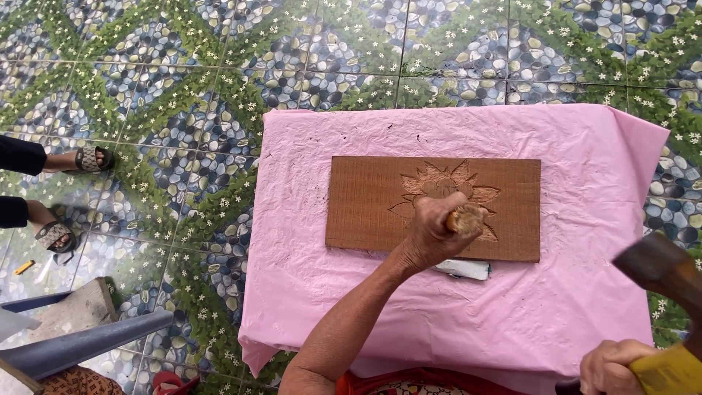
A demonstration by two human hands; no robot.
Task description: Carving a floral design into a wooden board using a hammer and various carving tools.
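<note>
head view:
left hand (431, 238): fist closed tight round a wooden chisel handle (465, 218), over the lower right part of the board; forearm comes up from the bottom edge.
chisel handle: only the round butt end shows above the fist, facing the camera; long axis runs steeply down toward the board, blade hidden under the hand.
right hand (610, 367): bottom right corner, partly cut by the frame, fingers wrapped round a yellow shaft (669, 369).
mallet (662, 267): dark brown wooden head at the right edge, raised off the surface, well right of the board; shaft runs from the right hand up and away, head tilted up-left.
carved board (380, 208): brown rectangular plank, flat on the surface, long axis left-right across the frame; flower relief (442, 186) cut right of centre, petals fanning upward.
pink sheet (351, 300): crumpled plastic covering the surface, board sits in its upper middle.
white scrap (464, 269): just below the board's lower edge, beside the left wrist.
floor (183, 95): pebble-and-flower pattern tiles.
other person: two sandalled feet (73, 194) at the left edge, well apart from the surface.
grey pipe (88, 344): lower left, lying diagonally.
</note>
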